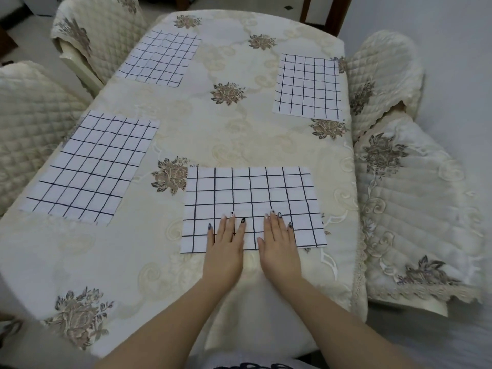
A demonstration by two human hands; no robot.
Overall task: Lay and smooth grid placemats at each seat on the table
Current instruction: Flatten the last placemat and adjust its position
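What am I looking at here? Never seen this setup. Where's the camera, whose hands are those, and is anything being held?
There is no machine here: a person is working with bare hands. The single picture comes from a wide-angle camera worn on their head. It looks forward and down, so the arms enter from the bottom edge. The table has a cream floral cloth on it, with quilted chairs around it. Four grid placemats lie on it: the nearest placemat, a left placemat, a far left placemat and a far right placemat. The left hand and right hand lie flat side by side, fingers straight, on the nearest placemat's near edge. Nothing is gripped.
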